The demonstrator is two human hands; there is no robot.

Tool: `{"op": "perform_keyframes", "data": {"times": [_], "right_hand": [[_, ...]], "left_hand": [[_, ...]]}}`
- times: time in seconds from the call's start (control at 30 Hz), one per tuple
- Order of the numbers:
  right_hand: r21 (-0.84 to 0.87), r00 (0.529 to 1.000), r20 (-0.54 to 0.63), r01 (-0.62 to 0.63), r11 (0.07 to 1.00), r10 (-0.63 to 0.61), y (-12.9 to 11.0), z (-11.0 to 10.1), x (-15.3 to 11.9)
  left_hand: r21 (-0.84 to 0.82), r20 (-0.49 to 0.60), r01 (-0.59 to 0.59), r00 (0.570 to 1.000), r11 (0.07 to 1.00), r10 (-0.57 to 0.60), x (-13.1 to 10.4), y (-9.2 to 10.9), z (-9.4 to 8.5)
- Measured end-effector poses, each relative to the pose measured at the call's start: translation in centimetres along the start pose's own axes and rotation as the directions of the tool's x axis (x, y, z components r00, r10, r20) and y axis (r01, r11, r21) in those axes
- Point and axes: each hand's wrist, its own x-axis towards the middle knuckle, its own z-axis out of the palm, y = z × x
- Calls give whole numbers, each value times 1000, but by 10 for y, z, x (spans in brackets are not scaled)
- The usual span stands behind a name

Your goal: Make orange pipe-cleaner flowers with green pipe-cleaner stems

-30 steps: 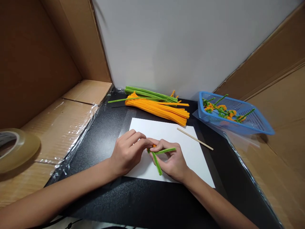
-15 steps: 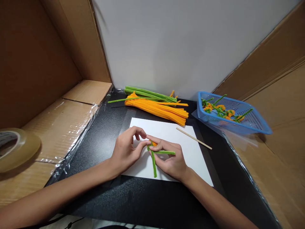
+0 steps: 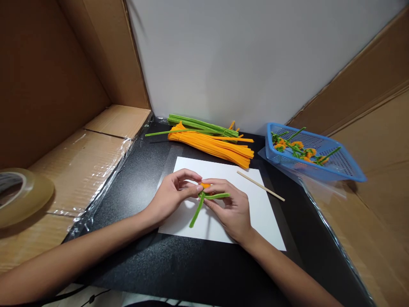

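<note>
Between my two hands is a small pipe-cleaner flower, orange at its head with two green ends sticking out, one toward me and one to the right. My left hand pinches it from the left with thumb and fingertips. On the other side my right hand grips the orange and green part between thumb and fingers. Fingers partly cover the flower's head. Both hands are over a white sheet of paper lying on the black table.
Behind the paper lie bundles of orange pipe cleaners and green pipe cleaners. A thin wooden stick rests at the paper's right. A blue basket holds several orange-green pieces. A tape roll sits on cardboard at left.
The flower has turned in my hands, and its lower green end now slants to the left. My left fingertips have closed in on the orange part.
</note>
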Motion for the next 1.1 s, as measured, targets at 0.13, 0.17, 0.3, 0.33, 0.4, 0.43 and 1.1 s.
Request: {"op": "perform_keyframes", "data": {"times": [0.13, 0.17, 0.3, 0.33, 0.4, 0.43, 1.1], "right_hand": [[5, 1000, 9, -27, 1000, 27, -1, 1, -2], [-10, 1000, 22, -15, 1000, 15, -2, 2, -2], [-31, 1000, 8, -9, 999, 9, -1, 2, -3], [-32, 1000, -4, -16, 999, 16, -1, 2, -3], [-43, 999, -23, -26, 999, 25, 0, 2, -5], [-50, 999, -26, -26, 998, 25, 1, 2, -5], [-280, 949, 158, 308, 909, -273, -8, -10, 4]], "left_hand": [[-113, -37, 10, 999, 994, -14, 1, -6, -2], [-131, -43, 11, 999, 991, -17, 1, -7, -2], [-204, -71, 57, 995, 977, -73, 0, -10, 0], [-229, -51, 95, 993, 969, -109, 0, -10, 2], [-269, 56, 189, 982, 944, -180, -1, -9, 4], [-276, 118, 228, 972, 934, -203, -1, -9, 5], [-21, 69, 174, 983, 985, -172, 13, -1, -10]]}}
